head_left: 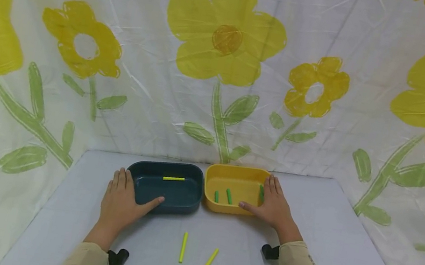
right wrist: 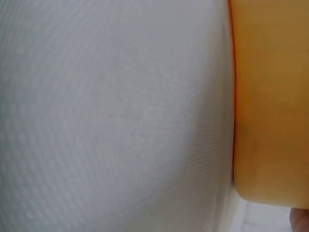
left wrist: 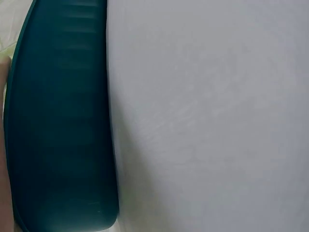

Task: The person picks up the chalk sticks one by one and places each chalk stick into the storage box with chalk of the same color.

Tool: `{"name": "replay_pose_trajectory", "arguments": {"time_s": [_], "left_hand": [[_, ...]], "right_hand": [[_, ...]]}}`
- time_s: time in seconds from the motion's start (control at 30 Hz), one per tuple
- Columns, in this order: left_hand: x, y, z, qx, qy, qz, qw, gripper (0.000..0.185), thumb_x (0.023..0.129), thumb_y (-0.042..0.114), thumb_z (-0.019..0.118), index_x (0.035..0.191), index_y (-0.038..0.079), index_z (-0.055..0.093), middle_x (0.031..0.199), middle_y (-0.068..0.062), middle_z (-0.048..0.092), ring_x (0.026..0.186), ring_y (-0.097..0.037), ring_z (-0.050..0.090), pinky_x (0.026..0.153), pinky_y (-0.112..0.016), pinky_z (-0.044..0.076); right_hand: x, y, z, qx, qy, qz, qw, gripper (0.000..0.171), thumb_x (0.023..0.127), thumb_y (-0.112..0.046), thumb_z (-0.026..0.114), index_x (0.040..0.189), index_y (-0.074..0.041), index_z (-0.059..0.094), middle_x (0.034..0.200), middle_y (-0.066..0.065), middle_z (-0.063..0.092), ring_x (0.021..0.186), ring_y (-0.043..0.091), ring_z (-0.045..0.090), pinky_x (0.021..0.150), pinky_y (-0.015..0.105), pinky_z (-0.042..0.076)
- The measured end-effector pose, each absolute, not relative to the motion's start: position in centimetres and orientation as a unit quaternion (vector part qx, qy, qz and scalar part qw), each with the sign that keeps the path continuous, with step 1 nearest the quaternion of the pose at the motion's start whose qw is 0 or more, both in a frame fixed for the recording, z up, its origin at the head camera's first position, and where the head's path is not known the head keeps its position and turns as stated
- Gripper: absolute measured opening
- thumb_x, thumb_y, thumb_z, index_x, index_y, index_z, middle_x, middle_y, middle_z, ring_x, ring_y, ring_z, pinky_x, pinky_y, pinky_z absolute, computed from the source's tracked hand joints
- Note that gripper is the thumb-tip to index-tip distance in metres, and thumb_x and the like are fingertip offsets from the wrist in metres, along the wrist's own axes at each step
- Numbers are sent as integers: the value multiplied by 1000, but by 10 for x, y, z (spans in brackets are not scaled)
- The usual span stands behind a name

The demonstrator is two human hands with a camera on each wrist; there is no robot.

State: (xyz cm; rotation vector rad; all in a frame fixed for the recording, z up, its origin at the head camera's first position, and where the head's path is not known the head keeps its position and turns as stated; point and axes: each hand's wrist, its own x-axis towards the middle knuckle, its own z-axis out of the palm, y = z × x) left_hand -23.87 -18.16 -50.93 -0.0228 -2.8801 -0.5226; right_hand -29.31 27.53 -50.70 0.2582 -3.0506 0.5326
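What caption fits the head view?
Left hand on dark teal tray, right hand on yellow tray.

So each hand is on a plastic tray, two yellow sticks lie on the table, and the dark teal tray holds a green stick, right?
Not quite. The stick in the dark teal plastic tray is yellow, not green, as the head view shows. The rest holds: left hand on that tray, right hand on the yellow plastic tray, two yellow sticks on the table.
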Motion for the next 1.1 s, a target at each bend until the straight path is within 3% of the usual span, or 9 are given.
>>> {"name": "replay_pose_trajectory", "arguments": {"time_s": [0.33, 1.1], "left_hand": [[-234, -180, -515, -10, -981, -152, 118, 147, 78, 99, 51, 161, -18, 18, 170, -39, 16, 160, -56, 16, 129, -68, 18], [-236, -180, -506, -23, -981, -161, 106, 146, 79, 98, 53, 164, -14, 13, 172, -37, 8, 162, -53, 9, 131, -66, 14]], "right_hand": [[-291, 274, -509, 89, -981, 172, 10, 138, 84, -89, 59, 167, 7, 7, 177, 27, 1, 165, 44, 1, 132, 61, 18], [-295, 278, -504, 113, -980, 161, 19, 137, 83, -84, 65, 167, 8, 7, 177, 26, 4, 165, 43, 5, 133, 59, 18]]}}
